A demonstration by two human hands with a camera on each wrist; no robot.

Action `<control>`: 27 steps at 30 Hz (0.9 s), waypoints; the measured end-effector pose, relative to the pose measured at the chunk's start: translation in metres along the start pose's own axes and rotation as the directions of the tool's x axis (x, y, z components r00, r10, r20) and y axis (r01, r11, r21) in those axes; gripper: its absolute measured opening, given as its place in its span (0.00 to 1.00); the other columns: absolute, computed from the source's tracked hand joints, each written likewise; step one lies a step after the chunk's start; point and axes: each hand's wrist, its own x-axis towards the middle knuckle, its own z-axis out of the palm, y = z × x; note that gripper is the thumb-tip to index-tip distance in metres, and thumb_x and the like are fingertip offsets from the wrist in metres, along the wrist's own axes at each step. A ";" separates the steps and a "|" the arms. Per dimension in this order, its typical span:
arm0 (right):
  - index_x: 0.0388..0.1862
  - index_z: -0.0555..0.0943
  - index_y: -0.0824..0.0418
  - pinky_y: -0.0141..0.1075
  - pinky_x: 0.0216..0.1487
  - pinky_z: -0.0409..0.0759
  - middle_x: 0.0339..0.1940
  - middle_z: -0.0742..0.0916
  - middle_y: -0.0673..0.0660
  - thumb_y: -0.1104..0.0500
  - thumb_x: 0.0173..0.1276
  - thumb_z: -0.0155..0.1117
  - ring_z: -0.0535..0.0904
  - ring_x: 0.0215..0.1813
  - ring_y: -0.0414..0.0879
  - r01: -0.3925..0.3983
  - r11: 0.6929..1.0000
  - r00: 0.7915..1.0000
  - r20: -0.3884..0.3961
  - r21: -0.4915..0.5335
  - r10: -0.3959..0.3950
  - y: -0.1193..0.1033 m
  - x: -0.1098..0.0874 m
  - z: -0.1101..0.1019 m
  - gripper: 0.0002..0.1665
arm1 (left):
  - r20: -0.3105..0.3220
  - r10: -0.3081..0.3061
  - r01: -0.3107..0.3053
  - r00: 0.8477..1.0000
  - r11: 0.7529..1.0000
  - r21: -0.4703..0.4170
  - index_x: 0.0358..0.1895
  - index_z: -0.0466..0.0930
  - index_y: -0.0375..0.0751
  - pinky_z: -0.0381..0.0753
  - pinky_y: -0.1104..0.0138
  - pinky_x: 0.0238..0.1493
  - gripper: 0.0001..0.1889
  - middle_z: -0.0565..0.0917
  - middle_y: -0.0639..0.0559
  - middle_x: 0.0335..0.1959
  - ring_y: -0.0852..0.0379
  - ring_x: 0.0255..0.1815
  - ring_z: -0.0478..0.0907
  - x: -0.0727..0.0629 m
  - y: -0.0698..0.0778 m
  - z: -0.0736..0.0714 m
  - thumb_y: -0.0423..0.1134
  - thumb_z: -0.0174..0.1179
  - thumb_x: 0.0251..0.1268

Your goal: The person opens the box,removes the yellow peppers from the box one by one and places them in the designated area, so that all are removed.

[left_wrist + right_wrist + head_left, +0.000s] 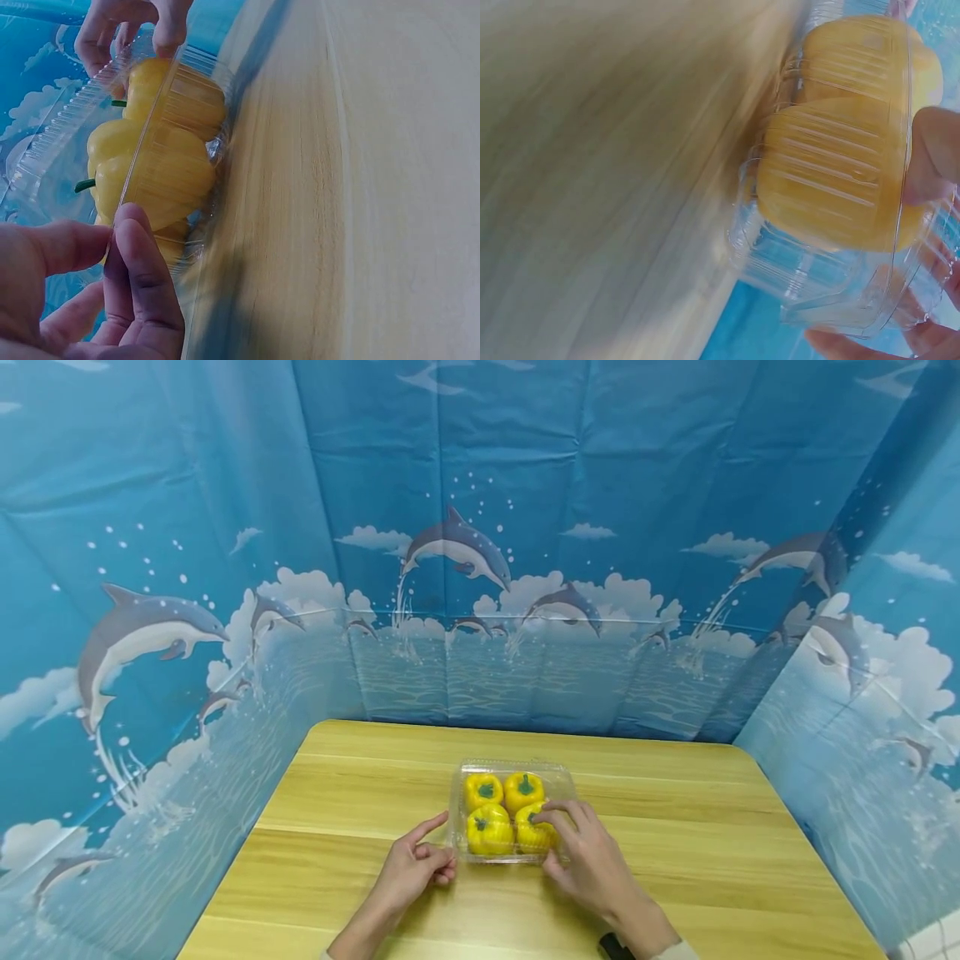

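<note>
A clear plastic clamshell box (pixel 557 770) sits on the table with several yellow bell peppers (pixel 491 835) inside, green stems up. At its front left corner, my left hand (pixel 408 872) pinches the thin plastic edge between thumb and fingertip, as the left wrist view shows. My right hand (pixel 597 864) holds the box at the front right, its thumb (pixel 934 154) on the near edge and its fingers curled on the other side. Those fingers partly cover the front right pepper (pixel 531 835) in the head view. Whether the lid lies fully down I cannot tell.
The wood-grain table (pixel 360 777) has rounded far corners. A blue curtain (pixel 510 677) printed with dolphins and clouds hangs round its back and sides. A dark band (pixel 615 946) shows at my right wrist.
</note>
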 end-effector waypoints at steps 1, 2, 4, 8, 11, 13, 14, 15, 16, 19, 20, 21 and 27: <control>0.59 0.89 0.54 0.43 0.45 0.93 0.62 0.90 0.57 0.72 0.45 0.78 0.88 0.59 0.56 0.000 1.000 1.000 0.002 0.006 0.000 0.000 0.000 0.000 0.38 | 0.007 0.001 -0.001 1.000 1.000 0.000 0.93 0.64 0.36 0.94 0.71 0.41 0.40 0.96 0.38 0.43 0.56 0.38 0.92 0.000 0.000 -0.001 0.30 0.68 0.84; 0.59 0.89 0.55 0.41 0.44 0.93 0.62 0.90 0.57 0.73 0.44 0.77 0.88 0.59 0.56 0.001 1.000 1.000 -0.002 0.009 -0.001 0.000 0.001 0.000 0.38 | 0.014 0.002 -0.002 1.000 1.000 0.000 0.93 0.63 0.35 0.94 0.71 0.41 0.40 0.96 0.38 0.43 0.56 0.38 0.92 0.000 0.000 -0.001 0.30 0.68 0.84; 0.59 0.89 0.55 0.39 0.44 0.93 0.61 0.90 0.57 0.75 0.43 0.76 0.89 0.59 0.57 0.008 1.000 1.000 -0.010 0.008 -0.007 0.001 0.003 -0.001 0.39 | 0.027 0.005 -0.005 1.000 1.000 0.004 0.93 0.63 0.35 0.95 0.71 0.42 0.40 0.96 0.38 0.44 0.56 0.39 0.92 0.000 0.000 -0.003 0.30 0.68 0.84; 0.59 0.89 0.55 0.37 0.43 0.93 0.59 0.90 0.57 0.77 0.43 0.73 0.90 0.57 0.56 0.016 1.000 1.000 -0.023 0.017 -0.016 0.001 0.006 -0.002 0.41 | 0.050 0.010 -0.011 0.999 1.000 0.010 0.94 0.62 0.35 0.95 0.70 0.43 0.41 0.96 0.37 0.45 0.55 0.40 0.93 0.000 0.000 -0.005 0.30 0.68 0.84; 0.60 0.89 0.55 0.36 0.42 0.91 0.59 0.90 0.57 0.78 0.43 0.73 0.90 0.56 0.56 0.014 0.999 1.000 -0.019 0.031 -0.014 0.001 0.008 -0.004 0.41 | 0.059 0.014 -0.015 0.998 1.000 0.011 0.94 0.62 0.35 0.95 0.70 0.43 0.41 0.96 0.38 0.44 0.54 0.41 0.93 0.000 0.001 -0.006 0.29 0.68 0.84; 0.61 0.90 0.56 0.33 0.41 0.89 0.59 0.90 0.57 0.79 0.45 0.73 0.90 0.55 0.56 0.006 0.999 1.000 -0.009 0.041 -0.006 0.000 0.009 -0.005 0.41 | 0.062 0.017 -0.018 0.998 1.000 0.013 0.94 0.62 0.35 0.95 0.70 0.43 0.41 0.96 0.38 0.43 0.54 0.41 0.94 -0.001 0.001 -0.006 0.29 0.69 0.84; 0.61 0.90 0.56 0.32 0.40 0.88 0.59 0.91 0.57 0.79 0.46 0.73 0.90 0.55 0.56 -0.001 0.999 1.000 -0.001 0.046 0.001 0.000 0.009 -0.006 0.41 | 0.063 0.020 -0.021 0.998 1.000 0.016 0.93 0.62 0.34 0.95 0.70 0.43 0.41 0.96 0.38 0.43 0.54 0.41 0.94 -0.001 0.001 -0.005 0.29 0.69 0.84; 0.62 0.90 0.57 0.31 0.40 0.87 0.59 0.91 0.57 0.79 0.47 0.73 0.91 0.56 0.56 -0.007 0.999 1.000 0.007 0.052 0.007 0.000 0.009 -0.007 0.40 | 0.063 0.019 -0.021 0.998 1.000 0.017 0.93 0.63 0.34 0.95 0.70 0.43 0.41 0.96 0.38 0.43 0.53 0.42 0.94 -0.002 0.001 -0.005 0.29 0.69 0.84; 0.62 0.90 0.57 0.29 0.39 0.86 0.59 0.91 0.57 0.79 0.48 0.73 0.91 0.56 0.55 -0.017 0.998 1.000 0.017 0.056 0.016 -0.001 0.009 -0.008 0.40 | 0.064 0.019 -0.020 0.998 1.000 0.017 0.93 0.63 0.34 0.95 0.70 0.43 0.41 0.96 0.39 0.43 0.53 0.42 0.94 -0.002 0.001 -0.005 0.29 0.69 0.84; 0.64 0.90 0.56 0.26 0.37 0.81 0.59 0.91 0.57 0.79 0.52 0.73 0.89 0.53 0.52 -0.026 0.997 0.999 0.035 0.069 0.024 0.000 0.010 -0.012 0.39 | 0.064 0.019 -0.021 0.998 1.000 0.023 0.93 0.62 0.34 0.96 0.70 0.42 0.41 0.95 0.38 0.43 0.53 0.42 0.94 -0.003 0.002 -0.005 0.28 0.69 0.84; 0.64 0.90 0.56 0.24 0.35 0.80 0.59 0.91 0.57 0.80 0.53 0.73 0.88 0.48 0.49 -0.028 0.996 0.999 0.031 0.079 0.025 0.000 0.011 -0.014 0.39 | 0.063 0.019 -0.021 0.998 0.999 0.026 0.93 0.62 0.33 0.95 0.70 0.42 0.41 0.95 0.38 0.43 0.53 0.41 0.94 -0.004 0.002 -0.005 0.28 0.68 0.84; 0.64 0.90 0.56 0.22 0.34 0.78 0.59 0.91 0.58 0.81 0.54 0.74 0.86 0.44 0.45 -0.028 0.996 0.999 0.023 0.090 0.026 0.002 0.012 -0.016 0.39 | 0.061 0.020 -0.022 0.998 0.999 0.032 0.93 0.62 0.34 0.95 0.70 0.42 0.41 0.95 0.38 0.43 0.54 0.41 0.93 -0.004 0.002 -0.006 0.28 0.68 0.84; 0.66 0.91 0.57 0.19 0.30 0.76 0.58 0.92 0.61 0.83 0.56 0.77 0.77 0.32 0.34 -0.011 0.993 0.999 -0.033 0.114 0.015 0.012 0.024 -0.035 0.40 | 0.048 0.034 -0.037 0.998 0.996 0.077 0.93 0.64 0.35 0.95 0.69 0.42 0.40 0.94 0.39 0.41 0.53 0.39 0.93 -0.007 0.005 -0.009 0.29 0.68 0.83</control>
